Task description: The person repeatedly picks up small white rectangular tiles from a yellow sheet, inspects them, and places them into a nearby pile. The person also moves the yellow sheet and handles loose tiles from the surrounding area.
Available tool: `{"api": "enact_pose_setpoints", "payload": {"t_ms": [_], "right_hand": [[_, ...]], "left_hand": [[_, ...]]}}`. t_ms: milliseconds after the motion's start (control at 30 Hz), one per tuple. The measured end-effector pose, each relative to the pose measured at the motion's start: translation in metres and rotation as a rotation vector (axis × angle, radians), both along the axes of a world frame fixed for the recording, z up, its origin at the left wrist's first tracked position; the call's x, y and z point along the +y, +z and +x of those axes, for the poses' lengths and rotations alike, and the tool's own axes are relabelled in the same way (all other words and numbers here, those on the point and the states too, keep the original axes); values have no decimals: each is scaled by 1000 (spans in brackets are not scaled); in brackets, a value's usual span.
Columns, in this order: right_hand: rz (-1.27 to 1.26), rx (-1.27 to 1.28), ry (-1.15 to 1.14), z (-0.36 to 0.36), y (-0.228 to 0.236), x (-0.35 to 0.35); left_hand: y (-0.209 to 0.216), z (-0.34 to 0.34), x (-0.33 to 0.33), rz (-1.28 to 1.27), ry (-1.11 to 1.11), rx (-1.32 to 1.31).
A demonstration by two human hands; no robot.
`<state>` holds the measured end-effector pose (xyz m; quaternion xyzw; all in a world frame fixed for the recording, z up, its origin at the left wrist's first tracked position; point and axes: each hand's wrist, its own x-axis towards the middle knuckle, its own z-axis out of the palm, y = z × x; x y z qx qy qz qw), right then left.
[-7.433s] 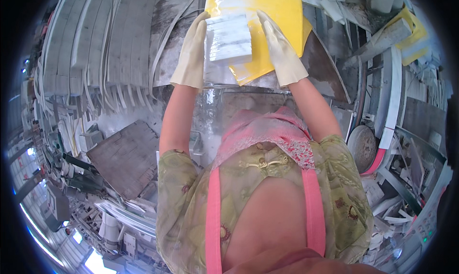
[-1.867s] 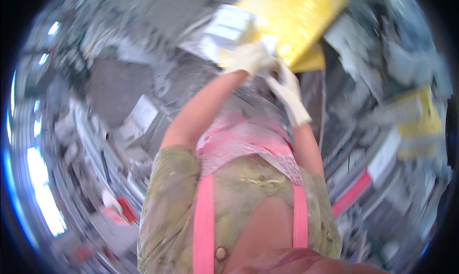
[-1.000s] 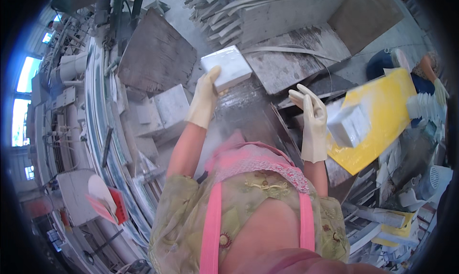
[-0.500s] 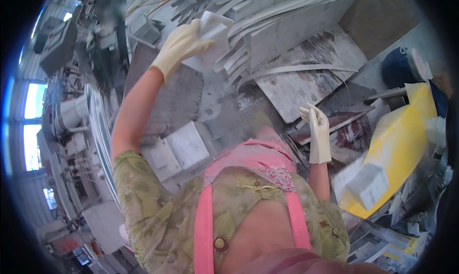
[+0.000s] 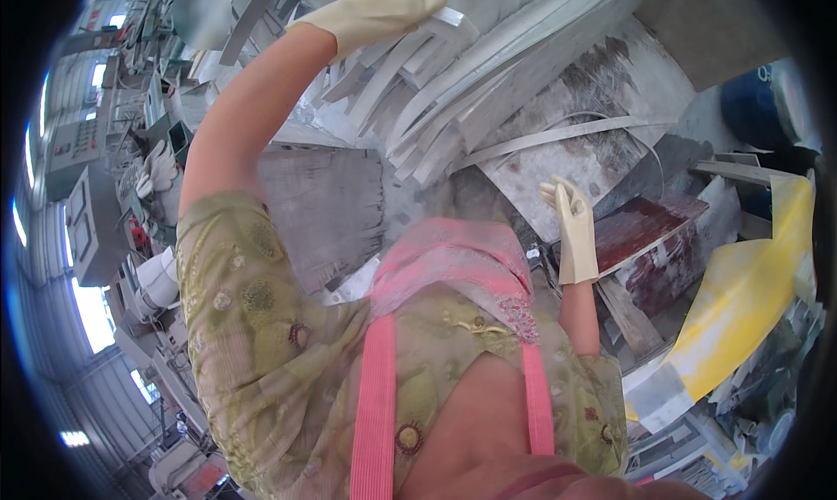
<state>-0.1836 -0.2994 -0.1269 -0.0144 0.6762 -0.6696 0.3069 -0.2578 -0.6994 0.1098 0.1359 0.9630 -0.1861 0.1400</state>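
Note:
My left hand (image 5: 375, 13), in a cream rubber glove, is stretched far forward at the top edge, over a leaning stack of pale slabs (image 5: 514, 73). Its fingers are curled closed beside the end of a whitish piece (image 5: 455, 19); what lies inside the grip is hidden. Lower on the right hangs my right hand (image 5: 573, 225), gloved the same way. Its fingers are loosely bent and partly apart, with nothing in them. Behind it lies a dusty, stained board (image 5: 558, 164) with a long thin strip (image 5: 558, 138) across it.
To the right are a dark red slab (image 5: 645, 238), a yellow sheet (image 5: 741, 299) and a blue drum (image 5: 758, 108). A grey dusty board (image 5: 327, 204) lies below my left forearm. Machinery, including a grey box (image 5: 91, 225), lines the left side.
My left hand has moved forward and right, from a white block onto the slab stack, and its fingers have closed. My view has shifted forward; the right hand stays about where it was.

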Motion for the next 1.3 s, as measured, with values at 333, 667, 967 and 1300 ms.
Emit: {"api": "enact_pose_setpoints", "payload": {"t_ms": [333, 667, 967, 1300], "right_hand": [[95, 25, -92, 10, 14, -56], [495, 982, 163, -121, 95, -235], [607, 896, 489, -134, 106, -256], [537, 1148, 251, -136, 95, -222]], "left_hand": [[-36, -38, -65, 292, -165, 78], [-32, -9, -59, 582, -119, 56], [-90, 42, -66, 701, 213, 225], [-101, 84, -61, 429, 385, 210]]}}
